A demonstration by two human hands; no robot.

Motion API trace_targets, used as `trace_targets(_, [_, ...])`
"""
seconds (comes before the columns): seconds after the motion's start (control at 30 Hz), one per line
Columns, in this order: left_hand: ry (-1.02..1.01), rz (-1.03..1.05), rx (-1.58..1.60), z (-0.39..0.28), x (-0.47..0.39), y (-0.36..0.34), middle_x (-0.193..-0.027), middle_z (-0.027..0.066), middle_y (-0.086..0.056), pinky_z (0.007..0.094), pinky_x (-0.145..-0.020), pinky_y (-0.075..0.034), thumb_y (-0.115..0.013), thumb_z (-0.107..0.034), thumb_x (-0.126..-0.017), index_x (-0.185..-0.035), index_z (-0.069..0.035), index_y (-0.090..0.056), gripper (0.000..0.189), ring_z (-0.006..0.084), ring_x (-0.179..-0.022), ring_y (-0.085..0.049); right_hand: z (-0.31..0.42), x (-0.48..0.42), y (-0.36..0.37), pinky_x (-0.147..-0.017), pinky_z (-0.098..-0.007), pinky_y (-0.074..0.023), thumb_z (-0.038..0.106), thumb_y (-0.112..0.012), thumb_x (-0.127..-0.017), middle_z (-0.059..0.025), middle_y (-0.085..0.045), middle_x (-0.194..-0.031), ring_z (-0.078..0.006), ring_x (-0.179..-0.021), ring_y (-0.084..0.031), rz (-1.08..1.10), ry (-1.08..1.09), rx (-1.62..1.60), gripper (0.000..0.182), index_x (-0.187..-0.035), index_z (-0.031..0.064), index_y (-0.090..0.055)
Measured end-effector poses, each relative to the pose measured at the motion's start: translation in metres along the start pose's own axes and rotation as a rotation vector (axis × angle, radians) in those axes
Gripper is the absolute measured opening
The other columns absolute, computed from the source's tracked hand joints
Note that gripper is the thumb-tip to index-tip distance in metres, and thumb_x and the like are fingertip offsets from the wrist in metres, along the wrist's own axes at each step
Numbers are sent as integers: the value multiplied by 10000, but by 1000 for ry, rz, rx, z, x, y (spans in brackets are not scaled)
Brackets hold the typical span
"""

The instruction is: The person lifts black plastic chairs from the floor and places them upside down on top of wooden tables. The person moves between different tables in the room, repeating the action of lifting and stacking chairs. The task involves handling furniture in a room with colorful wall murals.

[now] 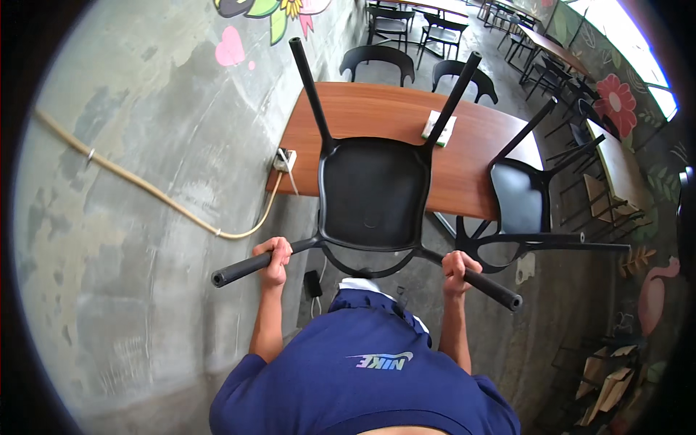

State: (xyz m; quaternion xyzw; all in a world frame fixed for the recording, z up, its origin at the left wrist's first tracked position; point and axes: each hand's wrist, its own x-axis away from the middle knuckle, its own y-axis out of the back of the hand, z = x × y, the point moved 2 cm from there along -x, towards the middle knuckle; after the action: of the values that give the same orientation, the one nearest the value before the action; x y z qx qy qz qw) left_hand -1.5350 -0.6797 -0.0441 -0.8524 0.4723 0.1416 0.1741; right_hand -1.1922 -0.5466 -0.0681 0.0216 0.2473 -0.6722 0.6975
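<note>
A black plastic armless-looking chair [375, 190] is turned upside down in front of me, with the underside of its seat facing up. My left hand [276, 261] is wrapped around one of its near legs, and my right hand [458, 272] grips the other near leg. The two far legs point up and away over a brown wooden table [370, 109]. Below the table's near edge hangs the curved backrest [375, 273]. Whether the seat rests on the tabletop or is held just above it, I cannot tell. To the right, a second upturned black chair [521, 190] sits at the table's edge.
A white box-like item [439, 128] lies on the tabletop. At the left, a power socket [285, 161] with a plug joins a beige cable [157, 193] along the concrete wall [136, 272]. A black adapter [312, 284] is low down. Black chairs [378, 62] stand beyond the table.
</note>
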Motion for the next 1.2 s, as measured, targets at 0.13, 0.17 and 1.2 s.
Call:
trace_targets(0.13, [71,28,-1,28,-42,8,-462,-4,-335,258,-449,-272,-482,-131,-918,-524,-98,-330,423,92,-415,-295,-24,-26,-22,-391,-234,-220,69,-539,-801,24,-357,-450,-42,-399,-313,-73,-46,48,372,-490,49,-337])
trace_targets(0.17, [81,15,5,36,-48,7,-462,-4,-334,259,-452,-274,-482,-131,-917,-524,-98,-330,423,93,-417,-296,-30,-32,-25,-391,-233,-220,64,-544,-801,26,-358,-451,-40,-399,-314,-85,-66,62,376,-489,52,-336])
trace_targets(1.2, [269,-304,-356,55,-17,-22,-1320,130,-407,346,-975,-349,-611,-233,-879,-1251,6,-413,485,219,-1178,-424,-2,-8,31,-816,-353,-494,245,-742,-754,-95,-627,-1061,-192,-996,-595,43,-444,612,509,-1163,38,-522])
